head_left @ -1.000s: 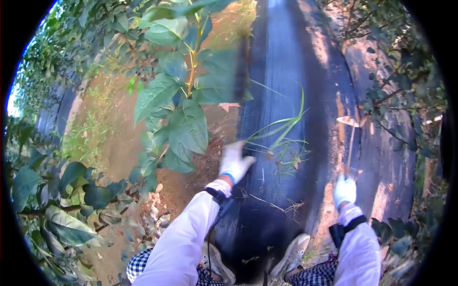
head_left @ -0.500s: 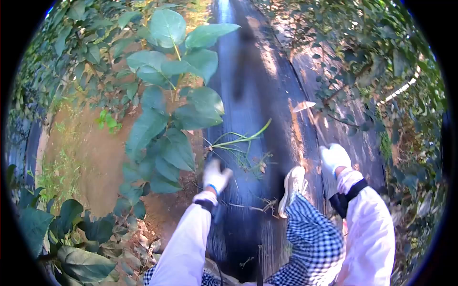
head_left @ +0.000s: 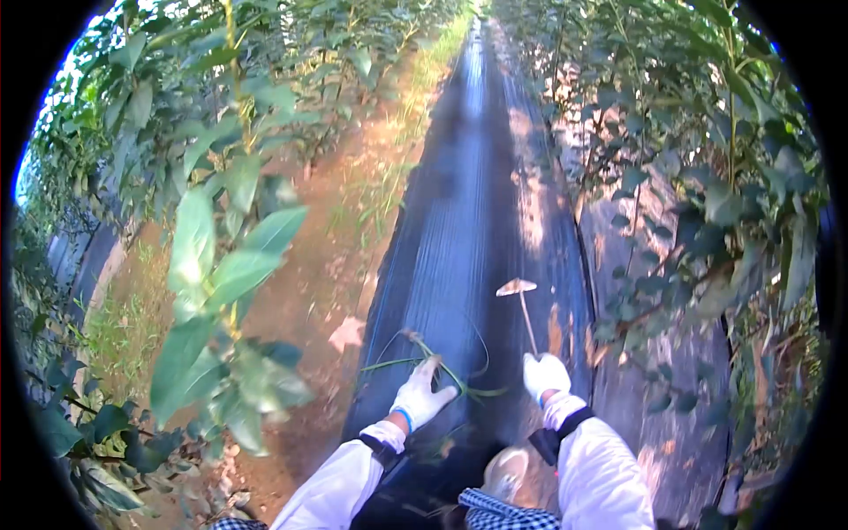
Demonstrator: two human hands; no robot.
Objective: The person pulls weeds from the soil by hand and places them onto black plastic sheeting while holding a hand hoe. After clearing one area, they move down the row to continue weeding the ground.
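My left hand [head_left: 424, 393], in a white glove, is at a pulled-looking green weed [head_left: 455, 375] with long thin blades over the black plastic sheet [head_left: 442, 256]; its fingers curl round part of the stems. To the right, my right hand [head_left: 546, 375], also gloved in white, is closed on the thin handle of a small hoe [head_left: 516, 287]. The hoe's flat, pale blade points forward above the sheet. Dark bands circle both wrists.
Leafy plants rise at the left [head_left: 234, 291] and along the right [head_left: 724, 203]. Bare brown soil with grass [head_left: 353, 203] borders the sheet's left side. A dry leaf [head_left: 346, 334] lies on the soil. A shoe [head_left: 506, 473] shows below my hands.
The view has tilted up along the row. My left hand has reached the weed and closed round it. My right hand, with the hoe, has come inward, nearer my left hand.
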